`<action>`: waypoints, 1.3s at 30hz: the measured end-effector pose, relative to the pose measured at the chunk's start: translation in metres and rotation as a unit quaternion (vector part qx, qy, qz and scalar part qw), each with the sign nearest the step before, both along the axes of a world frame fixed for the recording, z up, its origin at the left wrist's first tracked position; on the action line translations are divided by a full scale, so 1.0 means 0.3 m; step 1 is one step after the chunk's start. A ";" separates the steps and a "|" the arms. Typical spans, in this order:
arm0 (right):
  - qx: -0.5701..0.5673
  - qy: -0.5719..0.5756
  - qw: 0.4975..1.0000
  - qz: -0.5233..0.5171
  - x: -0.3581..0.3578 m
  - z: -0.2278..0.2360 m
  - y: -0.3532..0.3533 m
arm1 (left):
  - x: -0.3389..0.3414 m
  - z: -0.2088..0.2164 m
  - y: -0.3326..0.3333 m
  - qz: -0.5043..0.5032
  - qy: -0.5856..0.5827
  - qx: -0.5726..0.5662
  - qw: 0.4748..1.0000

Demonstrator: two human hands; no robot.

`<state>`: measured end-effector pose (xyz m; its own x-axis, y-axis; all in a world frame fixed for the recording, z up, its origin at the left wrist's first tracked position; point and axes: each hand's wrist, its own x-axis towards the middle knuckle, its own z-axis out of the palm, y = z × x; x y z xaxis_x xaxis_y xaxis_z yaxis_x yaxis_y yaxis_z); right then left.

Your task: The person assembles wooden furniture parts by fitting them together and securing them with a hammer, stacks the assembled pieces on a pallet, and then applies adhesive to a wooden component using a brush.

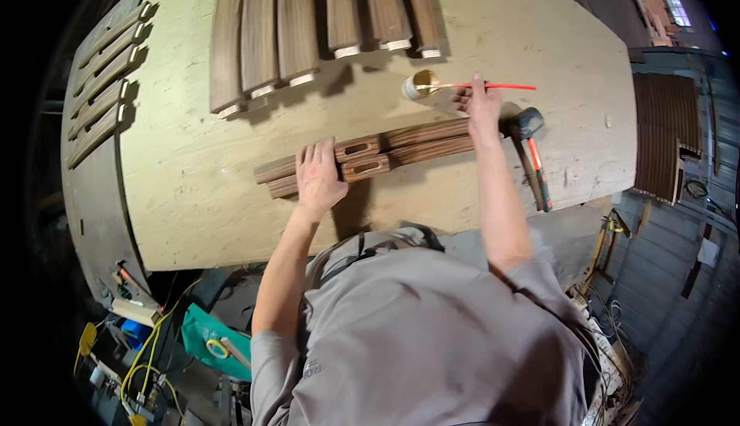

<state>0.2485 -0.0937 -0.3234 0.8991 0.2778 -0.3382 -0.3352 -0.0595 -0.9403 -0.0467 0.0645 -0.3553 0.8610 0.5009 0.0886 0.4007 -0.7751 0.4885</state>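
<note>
My left hand (pixel 319 181) is wrapped over two dark-grained wooden bars (pixel 426 134) lying side by side near the table's front. Each bar has an oblong slot, both just right of my fingers. My right hand (pixel 483 110) pinches a thin brush (pixel 515 86) by its red handle. The brush tip reaches into a small round pot (pixel 409 87) with pale, paste-like residue on its inside. Beneath my right forearm the bars' right ends are partly hidden. A mallet (pixel 530 122) with a dark head and a red-and-black handle lies beside that forearm.
Several curved wooden pieces (pixel 297 33) with pale tenon ends lie at the table's far side. More slim wooden parts (pixel 100 102) rest on the grey surface at left. Ribbed brown pieces (pixel 664 133) are stacked at right. Yellow cables (pixel 154 341) hang at lower left.
</note>
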 end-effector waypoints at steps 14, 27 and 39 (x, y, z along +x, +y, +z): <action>0.227 0.270 0.932 -0.086 0.027 -0.098 -0.149 | 0.000 -0.013 -0.026 -0.022 -0.014 0.017 1.000; 0.091 0.083 0.990 0.073 -0.411 0.084 -0.041 | -0.024 -0.004 0.014 -0.049 0.042 0.008 0.998; 0.011 -0.013 0.994 0.107 -0.447 0.022 0.004 | -0.027 -0.021 0.021 -0.054 0.064 0.000 0.996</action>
